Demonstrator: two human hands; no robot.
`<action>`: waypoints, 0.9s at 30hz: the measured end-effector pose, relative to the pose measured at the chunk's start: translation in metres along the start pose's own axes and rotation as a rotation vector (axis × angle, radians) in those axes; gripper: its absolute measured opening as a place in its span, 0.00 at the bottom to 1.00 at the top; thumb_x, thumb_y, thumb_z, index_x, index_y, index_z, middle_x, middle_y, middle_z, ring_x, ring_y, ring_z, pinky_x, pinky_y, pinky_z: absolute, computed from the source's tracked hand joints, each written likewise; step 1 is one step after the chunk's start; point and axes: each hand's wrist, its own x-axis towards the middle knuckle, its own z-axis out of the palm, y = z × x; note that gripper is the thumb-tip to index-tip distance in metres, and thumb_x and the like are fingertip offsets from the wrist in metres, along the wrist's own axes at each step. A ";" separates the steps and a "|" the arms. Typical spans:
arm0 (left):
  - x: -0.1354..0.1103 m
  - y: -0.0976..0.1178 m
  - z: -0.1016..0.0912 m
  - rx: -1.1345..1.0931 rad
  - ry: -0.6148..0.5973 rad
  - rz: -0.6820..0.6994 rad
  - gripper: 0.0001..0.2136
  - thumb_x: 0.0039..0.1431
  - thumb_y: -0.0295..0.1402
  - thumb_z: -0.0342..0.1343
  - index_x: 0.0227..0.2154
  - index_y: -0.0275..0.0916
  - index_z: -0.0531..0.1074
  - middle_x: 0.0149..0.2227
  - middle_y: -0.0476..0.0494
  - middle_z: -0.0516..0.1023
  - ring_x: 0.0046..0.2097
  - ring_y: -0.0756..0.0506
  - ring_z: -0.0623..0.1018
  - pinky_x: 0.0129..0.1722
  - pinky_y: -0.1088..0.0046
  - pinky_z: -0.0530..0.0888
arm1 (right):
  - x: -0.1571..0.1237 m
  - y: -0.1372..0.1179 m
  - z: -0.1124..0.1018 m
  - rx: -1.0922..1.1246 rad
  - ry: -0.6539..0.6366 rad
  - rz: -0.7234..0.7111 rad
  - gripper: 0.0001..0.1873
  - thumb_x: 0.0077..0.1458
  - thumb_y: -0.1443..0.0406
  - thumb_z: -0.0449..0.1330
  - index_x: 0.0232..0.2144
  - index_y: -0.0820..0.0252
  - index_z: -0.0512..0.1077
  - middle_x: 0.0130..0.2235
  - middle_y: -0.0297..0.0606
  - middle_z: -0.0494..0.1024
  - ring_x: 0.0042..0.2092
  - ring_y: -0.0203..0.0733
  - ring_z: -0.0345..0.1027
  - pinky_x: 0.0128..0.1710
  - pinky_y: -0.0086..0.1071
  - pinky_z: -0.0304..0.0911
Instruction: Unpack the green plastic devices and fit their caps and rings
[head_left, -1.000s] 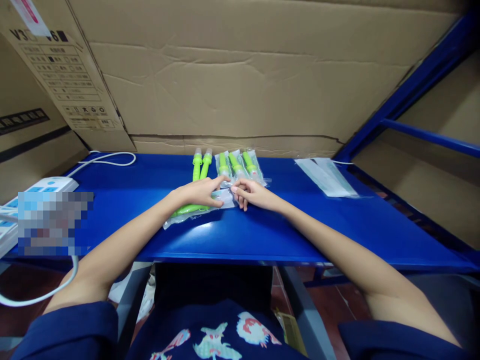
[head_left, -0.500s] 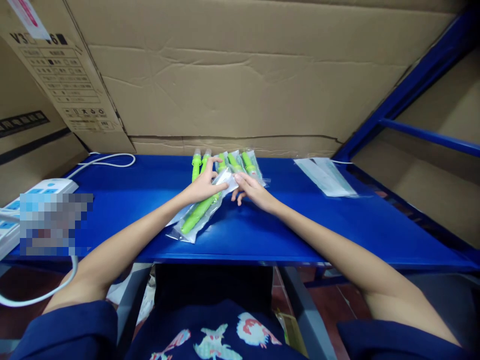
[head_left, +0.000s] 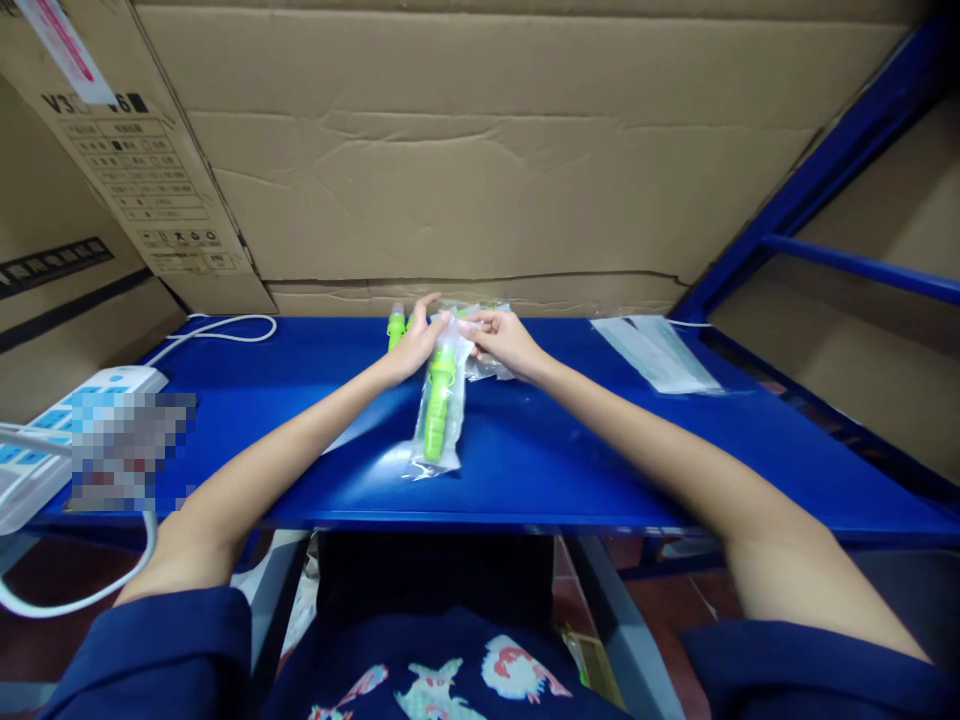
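Note:
A clear plastic bag (head_left: 455,400) holds a bright green, ribbed tube-shaped item (head_left: 437,410), whose exact kind I cannot make out. Its lower end points toward me, and its far end lies between my hands. My left hand (head_left: 415,350) grips the bag's far left edge with the thumb, its index finger sticking out. At the far right corner, my right hand (head_left: 510,343) pinches the plastic between thumb and fingers. An unbagged green item with a clear tip (head_left: 396,325) lies beyond my left hand. More bagged green pieces (head_left: 487,367) are partly hidden behind my right hand.
Flat clear bags (head_left: 660,355) lie on the blue table (head_left: 600,440) at the right. A white power strip (head_left: 112,385) with cables is at the left, beside a blurred patch. Cardboard (head_left: 480,200) walls the back; a blue metal frame (head_left: 817,160) slants along the right.
The bagged green item has swung from a slant to nearly straight toward me. Both hands have shifted slightly away from me, and my right fingers have closed on the bag's far end.

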 end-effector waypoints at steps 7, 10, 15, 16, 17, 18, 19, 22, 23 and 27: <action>0.035 -0.006 -0.011 -0.120 0.008 -0.081 0.13 0.63 0.36 0.56 0.48 0.38 0.69 0.37 0.44 0.79 0.35 0.49 0.77 0.37 0.73 0.73 | 0.049 0.012 -0.008 -0.113 0.067 -0.047 0.13 0.60 0.56 0.62 0.34 0.60 0.73 0.23 0.35 0.71 0.23 0.35 0.63 0.23 0.31 0.63; 0.046 -0.020 -0.010 -0.112 0.111 -0.107 0.09 0.60 0.32 0.58 0.43 0.36 0.71 0.34 0.45 0.78 0.32 0.51 0.76 0.35 0.75 0.72 | 0.058 0.021 -0.006 -0.104 0.096 -0.035 0.11 0.61 0.57 0.60 0.38 0.59 0.72 0.23 0.33 0.69 0.24 0.36 0.64 0.24 0.30 0.62; 0.050 -0.040 -0.014 -0.183 0.129 -0.001 0.18 0.57 0.33 0.61 0.50 0.37 0.70 0.38 0.44 0.81 0.34 0.51 0.78 0.36 0.76 0.73 | 0.054 0.026 0.002 -0.068 0.075 -0.091 0.16 0.55 0.67 0.59 0.47 0.57 0.72 0.24 0.28 0.70 0.24 0.34 0.63 0.25 0.27 0.61; 0.049 -0.043 -0.015 -0.189 0.113 0.041 0.19 0.56 0.34 0.62 0.50 0.37 0.70 0.41 0.43 0.81 0.36 0.50 0.79 0.38 0.75 0.74 | 0.052 0.026 0.004 -0.063 0.068 -0.099 0.16 0.54 0.68 0.59 0.46 0.56 0.72 0.25 0.28 0.70 0.24 0.33 0.63 0.25 0.27 0.60; 0.047 -0.044 -0.017 -0.186 0.102 0.077 0.19 0.55 0.35 0.63 0.49 0.36 0.72 0.43 0.42 0.82 0.39 0.49 0.80 0.40 0.75 0.75 | 0.050 0.027 0.005 -0.056 0.062 -0.100 0.15 0.53 0.68 0.59 0.45 0.56 0.73 0.24 0.27 0.70 0.24 0.32 0.63 0.25 0.26 0.59; 0.045 -0.046 -0.018 -0.178 0.098 0.101 0.17 0.55 0.36 0.64 0.47 0.36 0.73 0.46 0.40 0.82 0.43 0.49 0.80 0.43 0.75 0.75 | 0.049 0.027 0.006 -0.046 0.059 -0.094 0.13 0.53 0.68 0.59 0.43 0.57 0.73 0.24 0.27 0.69 0.24 0.32 0.62 0.24 0.26 0.59; 0.043 -0.047 -0.019 -0.171 0.097 0.110 0.16 0.55 0.37 0.64 0.44 0.35 0.74 0.48 0.39 0.81 0.45 0.48 0.80 0.45 0.75 0.75 | 0.048 0.027 0.007 -0.032 0.060 -0.083 0.12 0.53 0.69 0.59 0.41 0.58 0.74 0.23 0.27 0.69 0.23 0.31 0.61 0.24 0.25 0.58; 0.040 -0.049 -0.022 -0.221 0.065 0.055 0.18 0.59 0.45 0.61 0.43 0.34 0.77 0.47 0.38 0.82 0.45 0.48 0.81 0.42 0.77 0.76 | 0.047 0.028 0.008 -0.001 0.082 -0.042 0.09 0.52 0.70 0.58 0.37 0.61 0.74 0.22 0.27 0.68 0.22 0.30 0.58 0.24 0.25 0.55; 0.039 -0.050 -0.023 -0.264 0.041 0.017 0.21 0.61 0.49 0.58 0.44 0.34 0.77 0.45 0.38 0.82 0.43 0.48 0.82 0.39 0.77 0.76 | 0.046 0.028 0.009 0.003 0.087 -0.037 0.08 0.52 0.70 0.59 0.36 0.61 0.75 0.22 0.28 0.68 0.22 0.30 0.58 0.24 0.25 0.55; 0.039 -0.053 -0.025 -0.347 0.026 -0.041 0.23 0.63 0.49 0.56 0.46 0.32 0.77 0.46 0.36 0.82 0.39 0.49 0.82 0.34 0.78 0.77 | 0.044 0.026 0.010 -0.004 0.094 -0.054 0.05 0.51 0.70 0.60 0.32 0.62 0.75 0.22 0.28 0.69 0.22 0.29 0.57 0.24 0.24 0.55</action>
